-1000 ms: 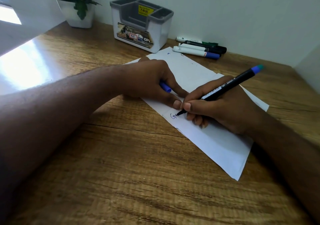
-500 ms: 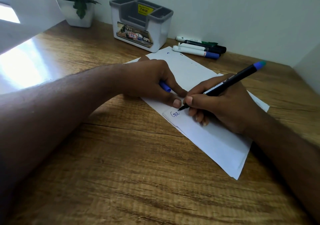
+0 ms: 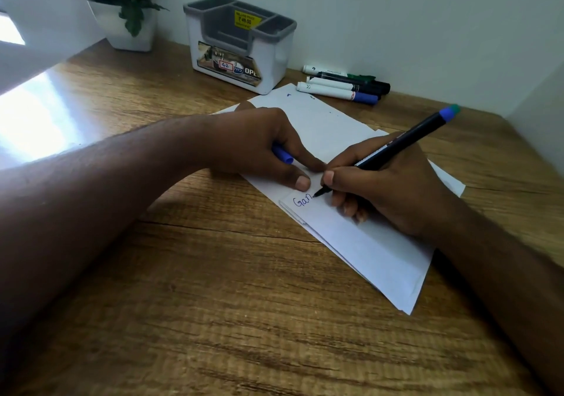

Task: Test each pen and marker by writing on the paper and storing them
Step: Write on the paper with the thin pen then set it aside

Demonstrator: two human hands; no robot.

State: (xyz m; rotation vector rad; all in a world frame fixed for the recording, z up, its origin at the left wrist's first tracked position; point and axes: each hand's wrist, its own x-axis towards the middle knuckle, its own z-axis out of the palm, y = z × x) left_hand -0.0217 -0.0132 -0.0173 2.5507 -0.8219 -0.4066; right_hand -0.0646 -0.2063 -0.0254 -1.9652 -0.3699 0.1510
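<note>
White paper (image 3: 375, 252) lies at an angle on the wooden desk. My right hand (image 3: 393, 185) grips a black pen with a blue end (image 3: 406, 142), its tip touching the paper just after the blue letters "Gan" (image 3: 302, 201). My left hand (image 3: 259, 148) presses the paper flat with its fingertips and holds the pen's blue cap (image 3: 282, 155) in its curled fingers. Several markers (image 3: 341, 85) lie side by side by the wall, with blue, black and green caps. The white and grey pen holder (image 3: 241, 47) stands behind the paper; no pens show in it.
A potted plant (image 3: 122, 8) in a white pot stands at the back left. The wall runs along the desk's far edge and a side wall closes the right. Bright light glares on the desk's left part (image 3: 33, 121).
The written word has grown from "G" to "Gan" as my right hand moved the pen tip rightward. My left hand has stayed pressing the paper.
</note>
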